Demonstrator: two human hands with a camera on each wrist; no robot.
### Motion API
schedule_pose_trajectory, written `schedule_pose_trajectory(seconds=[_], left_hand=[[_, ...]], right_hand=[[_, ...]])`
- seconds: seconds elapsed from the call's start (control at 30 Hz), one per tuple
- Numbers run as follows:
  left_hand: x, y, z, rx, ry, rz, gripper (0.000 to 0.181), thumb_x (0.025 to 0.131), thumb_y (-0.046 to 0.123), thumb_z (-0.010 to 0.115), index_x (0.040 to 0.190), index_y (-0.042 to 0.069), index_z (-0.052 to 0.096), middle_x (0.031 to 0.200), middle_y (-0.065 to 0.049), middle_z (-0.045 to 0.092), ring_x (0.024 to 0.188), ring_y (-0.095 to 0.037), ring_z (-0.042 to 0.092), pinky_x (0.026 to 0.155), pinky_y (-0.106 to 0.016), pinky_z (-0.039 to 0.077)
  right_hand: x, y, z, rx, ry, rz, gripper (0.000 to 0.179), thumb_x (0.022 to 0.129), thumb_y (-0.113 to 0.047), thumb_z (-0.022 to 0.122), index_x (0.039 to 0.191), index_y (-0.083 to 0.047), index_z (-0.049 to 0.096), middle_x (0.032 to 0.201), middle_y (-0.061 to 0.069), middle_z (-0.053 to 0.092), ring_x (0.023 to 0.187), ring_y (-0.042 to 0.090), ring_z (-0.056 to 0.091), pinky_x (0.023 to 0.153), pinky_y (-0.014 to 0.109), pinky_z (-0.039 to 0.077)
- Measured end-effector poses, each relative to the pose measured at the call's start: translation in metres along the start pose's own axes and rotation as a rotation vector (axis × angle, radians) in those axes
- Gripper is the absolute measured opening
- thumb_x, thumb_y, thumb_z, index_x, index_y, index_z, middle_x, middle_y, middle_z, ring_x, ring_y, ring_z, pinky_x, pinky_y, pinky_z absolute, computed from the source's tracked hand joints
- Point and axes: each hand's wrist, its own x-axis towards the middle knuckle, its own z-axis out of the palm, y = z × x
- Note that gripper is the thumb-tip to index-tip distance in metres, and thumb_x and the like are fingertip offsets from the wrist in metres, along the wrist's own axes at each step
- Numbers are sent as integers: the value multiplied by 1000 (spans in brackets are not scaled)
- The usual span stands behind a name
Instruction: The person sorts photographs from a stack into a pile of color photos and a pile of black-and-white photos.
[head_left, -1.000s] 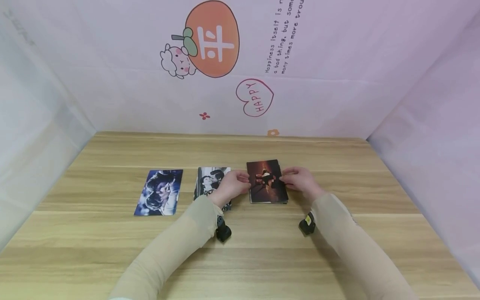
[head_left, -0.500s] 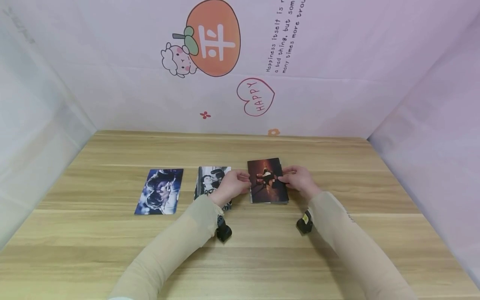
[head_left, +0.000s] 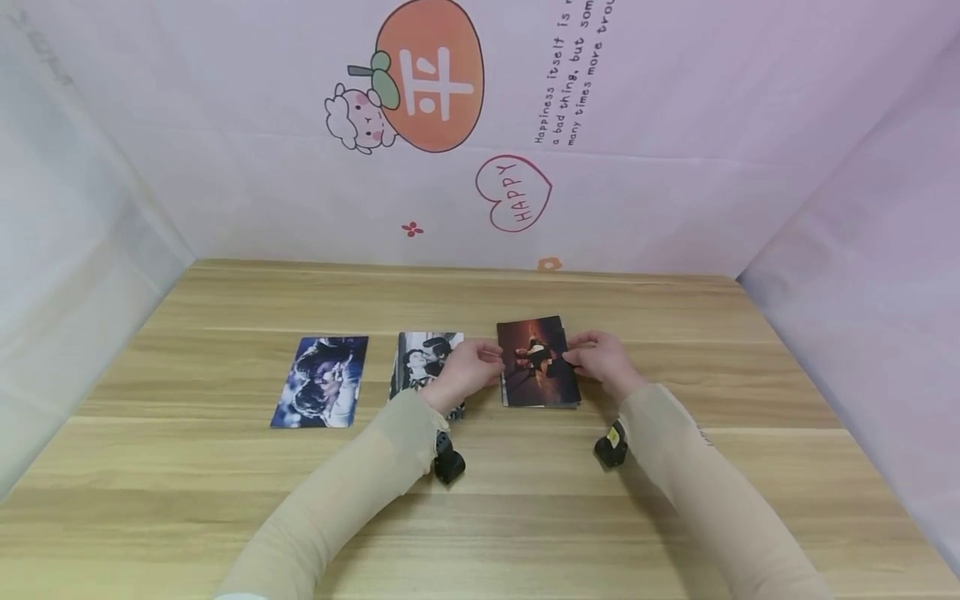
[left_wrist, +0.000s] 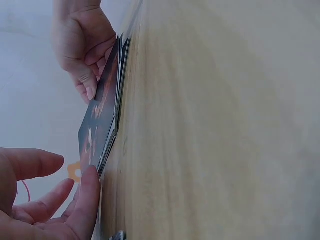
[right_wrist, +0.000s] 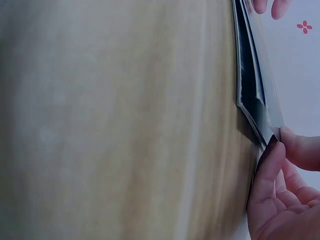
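A stack of photo prints (head_left: 538,367), its top one a dark reddish-brown picture, lies between my two hands. My right hand (head_left: 603,364) pinches the stack's right edge between thumb and index finger; in the right wrist view the upper prints (right_wrist: 264,95) are lifted, with gaps along the side. At the left edge, my left hand (head_left: 472,368) touches the stack with a fingertip, its thumb (left_wrist: 40,162) held apart from the prints. Beneath the left wrist, partly covered, is a pile of black-and-white photos (head_left: 414,362).
A blue-toned photo (head_left: 321,383) lies farther left on the wooden table (head_left: 525,517). White cloth walls (head_left: 637,200) with printed drawings and lettering stand behind the table and at both sides.
My right hand shifts slightly at the stack's right edge and the top print moves a little with it. My left hand stays at the left edge.
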Motion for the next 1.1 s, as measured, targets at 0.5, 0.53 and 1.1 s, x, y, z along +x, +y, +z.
schedule_pose_trajectory(seconds=[0.5, 0.53, 1.1], left_hand=[[-1, 1, -1, 51, -6, 7, 32, 91, 6, 56, 121, -6, 56, 118, -21, 62, 98, -29, 65, 84, -32, 55], [-1, 1, -1, 48, -9, 9, 33, 91, 5, 56, 122, -6, 56, 118, -22, 62, 98, -29, 65, 84, -32, 55], [-4, 1, -1, 47, 7, 26, 34, 91, 4, 54, 123, -7, 54, 119, -23, 61, 100, -31, 64, 86, -34, 54]], right_hand=[[-6, 1, -4, 75, 147, 28, 33, 87, -5, 65, 117, 6, 56, 92, 5, 63, 68, 2, 57, 61, 14, 50], [-6, 2, -4, 73, 159, 26, 33, 86, -6, 66, 115, 6, 57, 92, 5, 64, 67, 2, 57, 61, 14, 50], [-8, -3, 0, 6, 216, -52, 28, 80, -7, 73, 104, 5, 64, 87, 10, 71, 60, 1, 59, 57, 15, 49]])
